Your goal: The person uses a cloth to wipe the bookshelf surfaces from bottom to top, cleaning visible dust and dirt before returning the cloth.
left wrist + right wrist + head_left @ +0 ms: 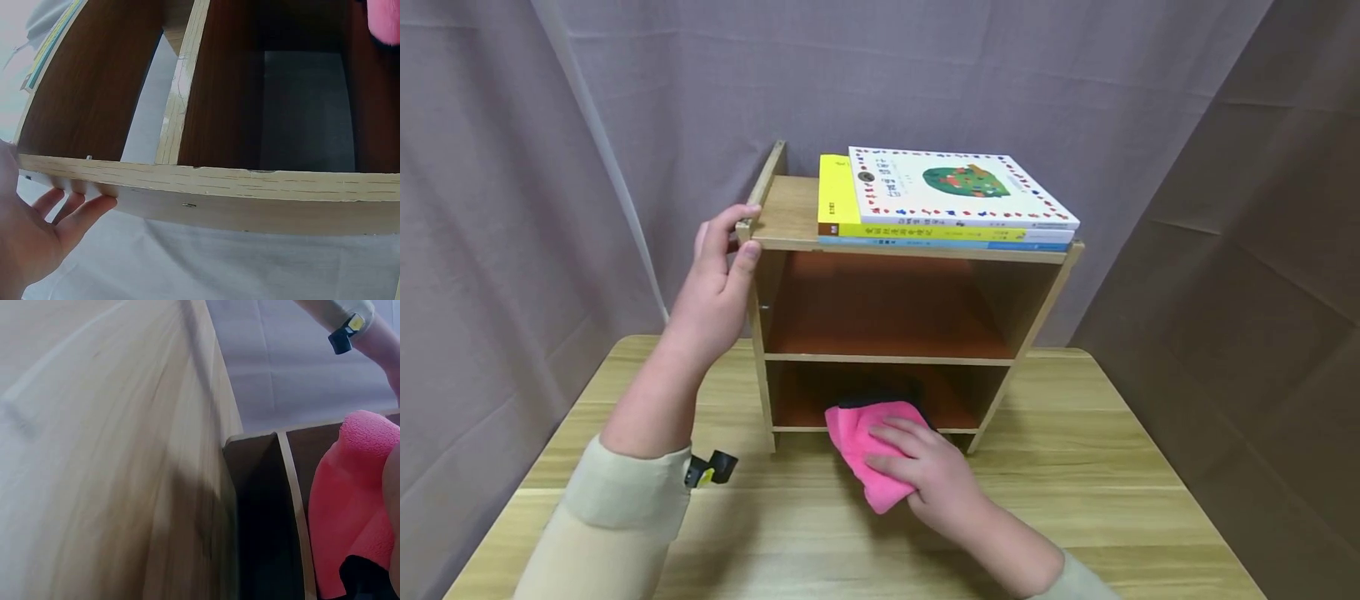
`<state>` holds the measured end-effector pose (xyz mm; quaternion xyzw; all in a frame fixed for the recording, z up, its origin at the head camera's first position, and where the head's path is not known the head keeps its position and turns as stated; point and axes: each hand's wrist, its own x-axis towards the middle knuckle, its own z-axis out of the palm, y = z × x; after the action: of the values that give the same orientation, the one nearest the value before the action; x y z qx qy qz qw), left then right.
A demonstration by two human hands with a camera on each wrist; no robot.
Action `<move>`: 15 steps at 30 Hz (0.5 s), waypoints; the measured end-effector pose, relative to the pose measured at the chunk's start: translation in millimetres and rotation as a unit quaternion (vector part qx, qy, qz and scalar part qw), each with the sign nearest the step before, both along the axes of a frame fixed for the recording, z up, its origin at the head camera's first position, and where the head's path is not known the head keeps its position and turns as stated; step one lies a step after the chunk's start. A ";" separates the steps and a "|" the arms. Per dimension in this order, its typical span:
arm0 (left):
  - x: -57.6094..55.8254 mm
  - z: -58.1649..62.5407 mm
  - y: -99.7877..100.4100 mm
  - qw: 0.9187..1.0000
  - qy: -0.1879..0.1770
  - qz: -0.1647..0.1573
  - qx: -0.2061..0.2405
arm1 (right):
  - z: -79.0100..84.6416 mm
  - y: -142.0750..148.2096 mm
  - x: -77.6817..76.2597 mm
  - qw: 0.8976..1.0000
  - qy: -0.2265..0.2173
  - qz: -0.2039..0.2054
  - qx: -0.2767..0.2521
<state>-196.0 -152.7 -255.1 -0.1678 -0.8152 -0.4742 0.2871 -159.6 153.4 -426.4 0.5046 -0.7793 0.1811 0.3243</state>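
Note:
A small wooden bookshelf (891, 360) stands on the table with its open front facing me. At its upper left corner, my left hand (711, 287) grips the side panel (250, 186). Its thumb lies at the front edge, and in the left wrist view several fingertips touch the panel's outer face. My right hand (936, 475) holds a pink cloth (880, 492) with a black edge or underside at the front of the lowest compartment. The fingers lie bent over the cloth; the thumb is hidden. In the right wrist view the cloth (347, 506) hangs beside the bottom shelf's edge (294, 506).
Stacked flat on the shelf top are a white picture book (955, 187), a yellow book (835, 196) and a blue one (910, 242). Grey curtains (925, 75) surround the wooden table (1060, 517) at the back and sides. A small black device (711, 469) sits at the left cuff.

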 end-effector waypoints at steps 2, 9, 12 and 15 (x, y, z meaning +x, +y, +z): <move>0.3 0.1 -0.3 1.000 0.001 0.000 0.000 | -1.0 7.5 2.3 1.000 -0.011 -0.005 0.001; -0.2 0.3 0.3 1.000 0.004 -0.003 0.001 | -4.3 34.5 11.0 0.999 -0.040 -0.021 0.004; -0.3 0.1 0.6 1.000 0.002 -0.004 0.002 | -4.9 45.0 14.9 0.998 -0.050 -0.032 0.001; -0.3 -0.3 0.4 1.000 0.002 -0.003 0.002 | -5.9 55.3 18.9 0.997 -0.060 -0.047 -0.003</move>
<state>-196.3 -152.2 -255.4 -0.1710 -0.8132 -0.4761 0.2876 -140.7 208.7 -432.4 0.4548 -0.8199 0.1978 0.2861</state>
